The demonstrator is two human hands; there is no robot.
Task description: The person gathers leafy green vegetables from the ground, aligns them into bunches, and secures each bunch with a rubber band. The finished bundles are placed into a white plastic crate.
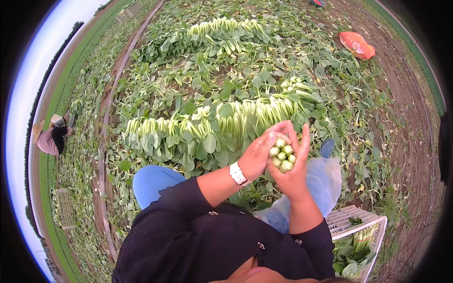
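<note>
My left hand [257, 152], with a white watch [239, 173] at its wrist, curves round one side of a bunch of leafy greens [282, 155]. Round the other side wraps my right hand [295, 169], its fingers pointing up. Pale green cut stem ends face upward between the palms; the leaves below are hidden. Just beyond my hands, a long row of cut greens [212, 123] lies on the ground, pale stems away from me and leaves towards me. Another row [230, 33] lies farther off.
A plastic crate [357, 221] holding tied greens stands at my lower right. Loose leaves cover the soil. An orange bag [356, 45] lies at the upper right. A long pipe or hose [106, 123] runs along the left, beyond it another crate [66, 208] and a crouching person [51, 139].
</note>
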